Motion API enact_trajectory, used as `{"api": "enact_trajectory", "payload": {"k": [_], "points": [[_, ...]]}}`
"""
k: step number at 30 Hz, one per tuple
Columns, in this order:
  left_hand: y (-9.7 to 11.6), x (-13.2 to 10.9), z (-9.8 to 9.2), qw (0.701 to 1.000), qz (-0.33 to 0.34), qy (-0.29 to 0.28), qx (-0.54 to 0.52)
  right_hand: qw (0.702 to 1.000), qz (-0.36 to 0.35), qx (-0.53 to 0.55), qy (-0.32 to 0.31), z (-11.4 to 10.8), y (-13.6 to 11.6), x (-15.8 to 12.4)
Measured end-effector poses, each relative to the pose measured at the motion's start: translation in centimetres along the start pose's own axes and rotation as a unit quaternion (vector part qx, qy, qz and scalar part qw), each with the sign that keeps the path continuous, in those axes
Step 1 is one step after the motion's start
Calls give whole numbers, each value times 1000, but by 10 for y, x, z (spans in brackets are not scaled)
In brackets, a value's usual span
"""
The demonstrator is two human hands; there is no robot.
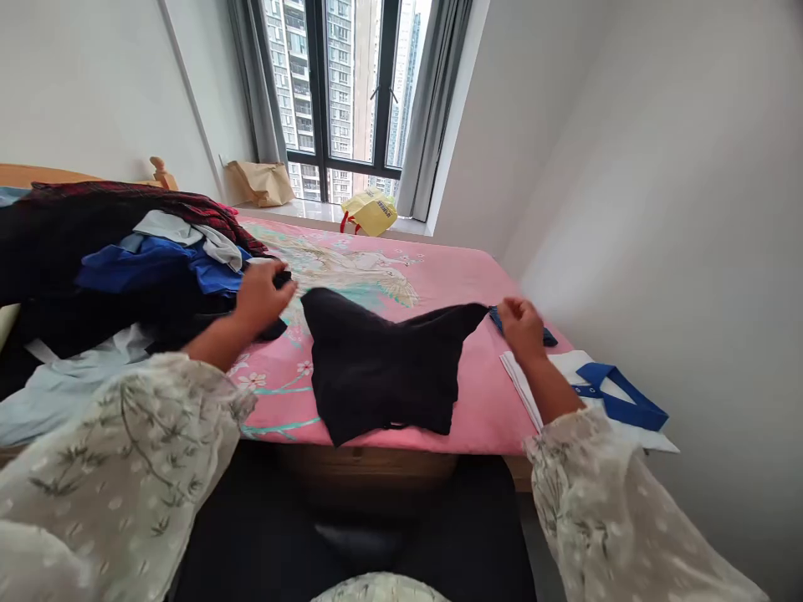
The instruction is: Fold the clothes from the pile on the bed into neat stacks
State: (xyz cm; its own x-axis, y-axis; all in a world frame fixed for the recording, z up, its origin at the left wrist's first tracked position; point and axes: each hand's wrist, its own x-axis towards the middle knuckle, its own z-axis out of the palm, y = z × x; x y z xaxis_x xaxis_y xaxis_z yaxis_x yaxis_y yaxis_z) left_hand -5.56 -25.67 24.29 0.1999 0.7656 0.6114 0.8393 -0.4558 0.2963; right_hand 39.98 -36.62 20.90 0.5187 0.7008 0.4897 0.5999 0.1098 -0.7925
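A black garment [382,364] lies spread on the pink bed sheet [439,276], its lower edge hanging over the front of the bed. My left hand [260,294] is closed on dark cloth at the edge of the clothes pile [119,267], just left of the black garment. My right hand [522,326] sits loosely curled at the garment's right corner, beside a small dark blue item [547,337]; whether it grips the cloth is unclear.
A white bag with blue handles [602,397] lies at the bed's right front corner, by the wall. On the window sill stand a brown paper bag [260,182] and a yellow bag [371,211]. Wooden bed frame [370,464] below.
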Motion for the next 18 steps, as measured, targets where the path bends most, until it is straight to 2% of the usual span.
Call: {"api": "enact_trajectory", "payload": {"k": [2, 5, 6, 8, 10, 12, 15, 18], "points": [[2, -64, 25, 999, 16, -26, -14, 997, -8, -17, -81, 10, 21, -56], [12, -166, 59, 986, 54, -132, -82, 986, -8, -31, -161, 30, 55, -146], [17, -194, 69, 982, 51, -156, -96, 982, -23, -45, -180, 37, 65, -172], [28, -234, 85, 981, 19, -163, -107, 978, -59, -75, -185, 51, 80, -212], [42, -253, 97, 986, -34, -133, -95, 980, -71, -97, -155, 63, 88, -233], [56, -256, 105, 989, -77, -105, -72, 986, -60, -104, -113, 74, 90, -239], [77, -247, 115, 987, -123, -96, -34, 992, -39, -98, -69, 89, 88, -234], [86, -233, 120, 980, -170, -103, 3, 992, -31, -102, -64, 96, 87, -221]]}}
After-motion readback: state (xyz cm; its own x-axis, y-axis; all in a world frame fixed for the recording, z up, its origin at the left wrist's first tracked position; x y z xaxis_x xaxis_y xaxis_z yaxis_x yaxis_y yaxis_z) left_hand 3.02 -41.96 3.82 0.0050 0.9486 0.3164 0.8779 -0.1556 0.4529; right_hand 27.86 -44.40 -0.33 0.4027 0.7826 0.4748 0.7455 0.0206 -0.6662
